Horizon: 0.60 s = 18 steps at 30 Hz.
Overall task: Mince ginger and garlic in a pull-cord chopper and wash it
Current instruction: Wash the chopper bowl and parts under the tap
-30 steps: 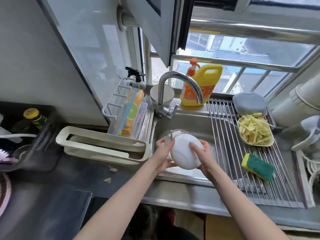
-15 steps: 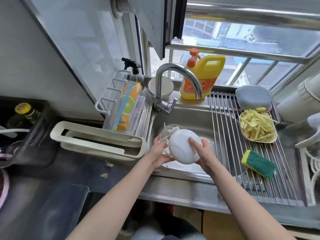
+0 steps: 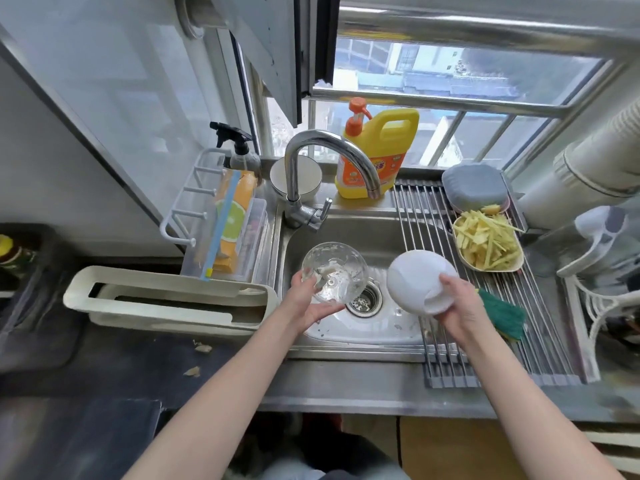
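Note:
Over the steel sink (image 3: pixel 388 237), my left hand (image 3: pixel 308 303) holds the clear chopper bowl (image 3: pixel 334 271) by its near rim, tilted with its mouth toward me. White bits cling to the inside. My right hand (image 3: pixel 457 306) grips the white domed chopper lid (image 3: pixel 419 280), held apart from the bowl at the sink's right edge, over the drying rack's left side. The curved tap (image 3: pixel 332 157) stands behind; no water shows at its spout.
A roll-up drying rack (image 3: pixel 540 341) covers the sink's right side, bearing a plate of ginger strips (image 3: pixel 486 242), a grey dish (image 3: pixel 472 187) and a green-and-yellow sponge (image 3: pixel 502 315). A yellow detergent jug (image 3: pixel 377 150) stands behind the tap. A cream holder (image 3: pixel 166 299) lies left of the sink.
The lid was on the bowl, gripped by both hands. Now the lid is off in my right hand, moved right, and the bowl stays in my left hand.

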{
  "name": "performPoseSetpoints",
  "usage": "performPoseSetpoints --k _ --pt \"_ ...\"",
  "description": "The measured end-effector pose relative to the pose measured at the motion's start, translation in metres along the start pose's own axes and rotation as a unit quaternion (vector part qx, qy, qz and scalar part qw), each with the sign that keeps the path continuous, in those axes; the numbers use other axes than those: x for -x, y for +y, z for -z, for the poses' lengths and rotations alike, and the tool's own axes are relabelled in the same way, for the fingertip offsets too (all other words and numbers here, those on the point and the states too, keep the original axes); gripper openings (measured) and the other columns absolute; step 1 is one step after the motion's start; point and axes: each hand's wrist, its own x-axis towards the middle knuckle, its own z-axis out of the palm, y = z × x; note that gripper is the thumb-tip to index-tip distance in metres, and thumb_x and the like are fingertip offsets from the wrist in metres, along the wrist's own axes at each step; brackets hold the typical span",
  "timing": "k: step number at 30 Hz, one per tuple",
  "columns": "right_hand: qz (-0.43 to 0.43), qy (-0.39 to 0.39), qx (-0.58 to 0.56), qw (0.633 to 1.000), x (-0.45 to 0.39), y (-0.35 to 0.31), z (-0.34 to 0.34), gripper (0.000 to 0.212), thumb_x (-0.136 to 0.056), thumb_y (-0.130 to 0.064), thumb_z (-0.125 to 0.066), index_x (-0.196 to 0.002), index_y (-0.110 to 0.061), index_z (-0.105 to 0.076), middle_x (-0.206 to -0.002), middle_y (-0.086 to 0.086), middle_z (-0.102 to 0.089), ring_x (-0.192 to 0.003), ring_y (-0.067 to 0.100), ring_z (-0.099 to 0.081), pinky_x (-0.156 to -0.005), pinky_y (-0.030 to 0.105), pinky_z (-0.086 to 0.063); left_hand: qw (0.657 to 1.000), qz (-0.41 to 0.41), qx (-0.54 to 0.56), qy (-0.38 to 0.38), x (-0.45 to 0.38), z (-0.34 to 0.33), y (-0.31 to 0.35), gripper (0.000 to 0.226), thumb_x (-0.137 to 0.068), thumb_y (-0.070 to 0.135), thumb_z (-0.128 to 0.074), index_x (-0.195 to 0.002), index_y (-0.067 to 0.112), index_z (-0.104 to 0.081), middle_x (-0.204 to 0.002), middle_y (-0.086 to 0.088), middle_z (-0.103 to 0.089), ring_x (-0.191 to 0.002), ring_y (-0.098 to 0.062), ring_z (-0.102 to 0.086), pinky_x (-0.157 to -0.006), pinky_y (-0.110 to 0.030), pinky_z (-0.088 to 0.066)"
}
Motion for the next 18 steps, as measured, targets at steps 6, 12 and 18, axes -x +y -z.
performPoseSetpoints --k 6,12,18 --pt "0.262 0.084 0.322 0.906 -0.006 -0.006 0.026 0.044 -0.082 -0.025 -0.072 -0.122 -0.023 -0.054 -0.113 0.000 -0.062 -0.090 0.014 -0.060 -0.071 0.028 -0.049 1.000 0.004 0.001 -0.003 -0.001 -0.006 0.006 0.041 -0.102 0.016 -0.040 -0.141 0.022 -0.029 -0.145 -0.020 -0.029 -0.129 -0.047 -0.037 -0.056 -0.051 -0.057" --pt "0.336 0.057 0.590 0.732 -0.011 0.013 0.028 0.052 -0.082 -0.005 -0.064 -0.131 -0.021 -0.057 -0.128 0.019 -0.055 -0.116 0.037 -0.052 -0.094 0.049 -0.047 1.000 -0.003 -0.002 -0.014 0.000 -0.012 0.014 0.038 -0.102 0.014 -0.039 -0.138 0.020 -0.030 -0.146 -0.020 -0.029 -0.133 -0.041 -0.036 -0.057 -0.052 -0.056" --pt "0.262 0.012 0.714 0.649 -0.012 0.039 0.035 0.060 -0.087 -0.013 -0.059 -0.142 -0.030 -0.042 -0.148 0.015 -0.038 -0.137 0.034 -0.031 -0.106 0.047 -0.035 0.999 -0.007 -0.015 -0.034 0.001 -0.019 0.027 0.039 -0.099 0.001 -0.039 -0.130 0.023 -0.033 -0.147 -0.020 -0.027 -0.124 -0.045 -0.042 -0.061 -0.050 -0.056"
